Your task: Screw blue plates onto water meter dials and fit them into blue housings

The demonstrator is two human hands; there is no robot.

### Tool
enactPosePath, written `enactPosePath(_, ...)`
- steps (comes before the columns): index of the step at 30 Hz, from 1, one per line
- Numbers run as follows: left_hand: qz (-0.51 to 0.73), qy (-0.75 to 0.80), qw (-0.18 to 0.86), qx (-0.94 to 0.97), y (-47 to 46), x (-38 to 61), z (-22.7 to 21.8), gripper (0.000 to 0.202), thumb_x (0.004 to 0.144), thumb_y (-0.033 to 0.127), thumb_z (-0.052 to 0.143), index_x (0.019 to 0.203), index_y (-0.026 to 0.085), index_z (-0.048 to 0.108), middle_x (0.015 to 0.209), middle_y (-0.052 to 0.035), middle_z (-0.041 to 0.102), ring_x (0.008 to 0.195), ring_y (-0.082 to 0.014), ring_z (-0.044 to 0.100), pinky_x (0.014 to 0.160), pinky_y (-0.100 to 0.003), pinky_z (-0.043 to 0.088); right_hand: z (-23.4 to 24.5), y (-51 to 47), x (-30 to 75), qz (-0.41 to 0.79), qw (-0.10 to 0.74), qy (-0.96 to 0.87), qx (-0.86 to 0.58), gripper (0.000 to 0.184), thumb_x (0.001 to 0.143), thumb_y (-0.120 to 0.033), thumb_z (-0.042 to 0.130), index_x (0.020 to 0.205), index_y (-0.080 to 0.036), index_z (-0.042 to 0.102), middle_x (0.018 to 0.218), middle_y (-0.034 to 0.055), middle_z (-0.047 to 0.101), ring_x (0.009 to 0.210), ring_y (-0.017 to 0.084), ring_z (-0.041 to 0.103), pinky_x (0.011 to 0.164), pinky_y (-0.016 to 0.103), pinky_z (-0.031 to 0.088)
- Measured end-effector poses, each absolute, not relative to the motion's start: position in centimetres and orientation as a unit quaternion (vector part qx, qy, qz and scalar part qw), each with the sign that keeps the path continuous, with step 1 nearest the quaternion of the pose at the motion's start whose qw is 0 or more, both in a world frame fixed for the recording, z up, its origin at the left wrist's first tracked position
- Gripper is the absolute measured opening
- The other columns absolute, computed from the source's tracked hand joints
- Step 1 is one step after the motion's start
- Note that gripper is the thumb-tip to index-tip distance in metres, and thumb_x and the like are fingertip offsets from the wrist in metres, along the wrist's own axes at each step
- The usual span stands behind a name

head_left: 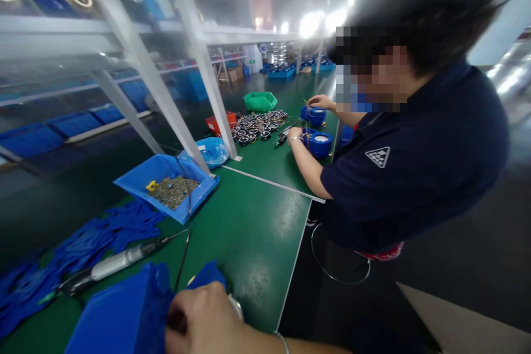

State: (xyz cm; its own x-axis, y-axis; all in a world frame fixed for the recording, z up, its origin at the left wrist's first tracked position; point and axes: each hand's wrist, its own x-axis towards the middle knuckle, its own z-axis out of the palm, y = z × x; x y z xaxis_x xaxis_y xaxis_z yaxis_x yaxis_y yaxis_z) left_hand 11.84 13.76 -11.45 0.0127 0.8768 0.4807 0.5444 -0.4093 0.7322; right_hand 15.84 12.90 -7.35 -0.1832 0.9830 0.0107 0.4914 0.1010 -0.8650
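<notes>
My right hand (pixel 203 318) is at the bottom edge, closed into a fist on a blue plastic part (pixel 120 315) that fills the lower left. The arm comes in from the lower right, with a thin bracelet on the wrist. A small shiny piece shows just beside the knuckles; I cannot make out what it is. My left hand is out of view. An electric screwdriver (pixel 112 264) lies on the green table (pixel 253 232) just beyond the part, its black cable running up past a blue bin of small screws (pixel 166 188).
Flat blue plastic pieces (pixel 103 238) are spread at the left. A co-worker in a dark shirt (pixel 415 160) stands right, hands on round blue parts (pixel 319 144). Beyond lie a pile of small dark round parts (pixel 257 124), a red box (pixel 219 121), a green tub (pixel 260 100) and white shelf struts (pixel 166 105).
</notes>
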Motion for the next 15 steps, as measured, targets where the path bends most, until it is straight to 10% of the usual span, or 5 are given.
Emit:
enactPosePath(9, 0.532, 0.518, -0.042, 0.669, 7.5, 5.7, -7.7, 0.018, 0.076, 0.018, 0.067, 0.092, 0.016, 0.058, 0.134, -0.0156, 0.051, 0.119, -0.0291, 0.055, 0.090, -0.041, 0.055, -5.1, 12.8, 20.4, 0.607, 0.444, -0.537, -0.382, 0.026, 0.090, -0.035, 0.047, 0.101, -0.017, 0.060, 0.089, 0.0055, 0.065, 0.080, 0.019, 0.060, 0.074, 0.029, 0.046)
enactPosePath(15, 0.454, 0.503, -0.089, 0.730, 7.6, 7.2, -6.9, 0.024, 0.080, 0.006, 0.064, 0.100, 0.016, 0.058, 0.150, -0.0100, 0.033, 0.129, -0.0243, 0.046, 0.089, -0.029, 0.056, -5.1, 13.7, 21.3, 0.777, 0.465, -0.234, -0.355, 0.057, 0.074, -0.059, 0.067, 0.113, -0.018, 0.063, 0.112, 0.0075, 0.065, 0.110, 0.026, 0.057, 0.097, 0.038, 0.042)
